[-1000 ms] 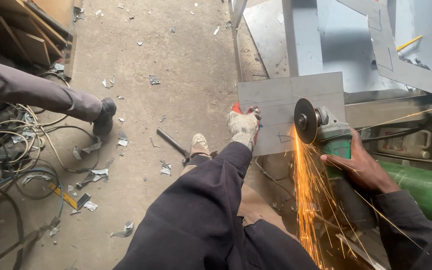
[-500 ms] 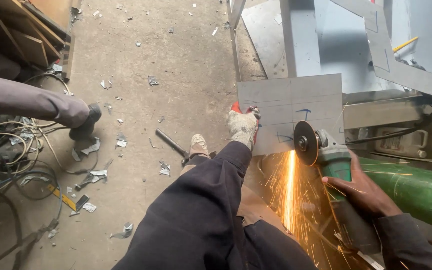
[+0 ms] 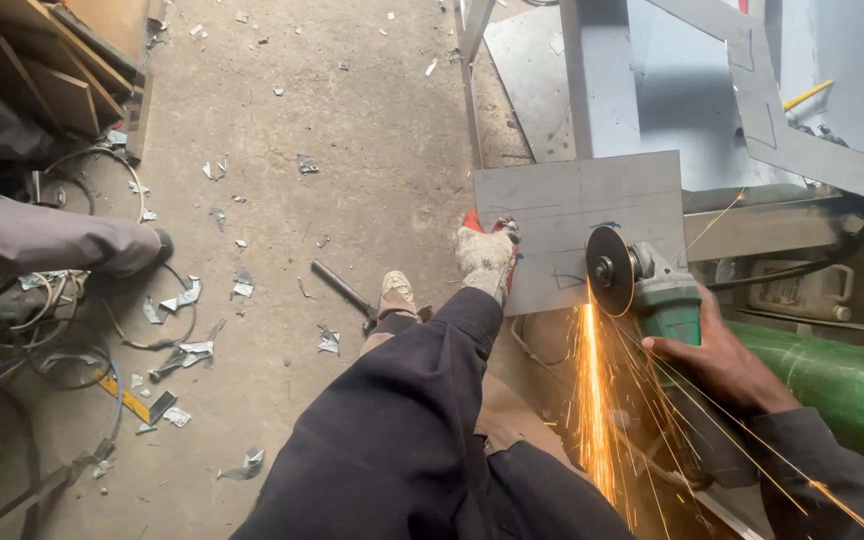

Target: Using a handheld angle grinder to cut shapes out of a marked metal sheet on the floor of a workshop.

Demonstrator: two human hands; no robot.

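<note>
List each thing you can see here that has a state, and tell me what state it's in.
Angle grinder: running, disc on the sheet's lower edge, throwing sparks downward.
Metal sheet: flat, marked with lines, being cut.
Left hand: gloved, gripping the sheet's lower left corner.
Right hand: bare, closed around the grinder's green body.
Green cylinder: lying on its side.
Hammer: lying loose on the floor.

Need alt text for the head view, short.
A person's bare right hand holds a green angle grinder cutting the lower edge of a grey metal sheet, sparks showering down. The gloved left hand steadies the sheet's left edge. Metal scraps litter the concrete floor; another person's leg is at left.
</note>
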